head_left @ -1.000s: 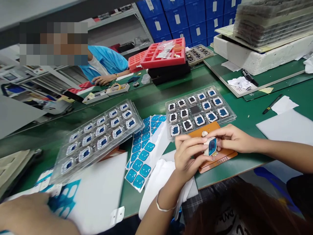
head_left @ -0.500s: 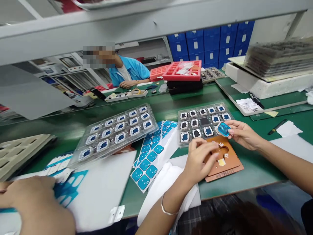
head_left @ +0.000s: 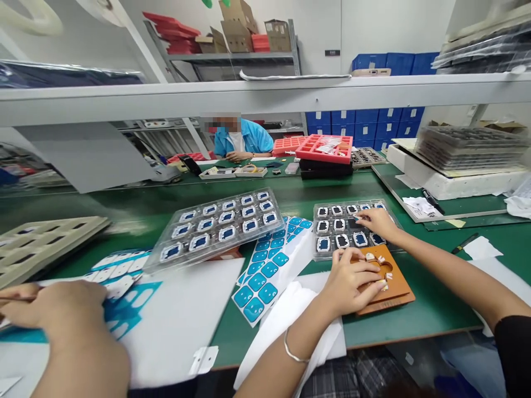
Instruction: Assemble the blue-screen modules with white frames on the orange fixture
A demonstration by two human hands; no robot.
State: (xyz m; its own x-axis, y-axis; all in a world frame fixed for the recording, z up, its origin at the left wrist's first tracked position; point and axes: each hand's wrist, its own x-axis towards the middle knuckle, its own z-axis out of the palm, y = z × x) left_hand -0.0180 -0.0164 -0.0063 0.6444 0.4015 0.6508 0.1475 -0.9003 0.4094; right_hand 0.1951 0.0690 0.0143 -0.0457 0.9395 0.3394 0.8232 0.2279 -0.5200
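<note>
My left hand lies over the left part of an orange block, fingers spread, with small white pieces beside the block's round recess. My right hand is pinched above the middle of the right clear tray, by a dark square there. A tiny teal bit shows at its fingertips; the rest of what it holds is hidden. White-framed parts with dark centres fill the tray's pockets. Sheets of blue stickers lie left of my left hand, beside a white cloth.
A second clear tray of similar parts is tilted on the left. Another person's hand works at the lower left, by white sheets. Red trays, a person in blue and a metal-edged board are farther back.
My right hand has moved left from beside the orange block to over the tray; the blue square it held no longer shows. My left hand has settled lower on the block. The view has tilted up.
</note>
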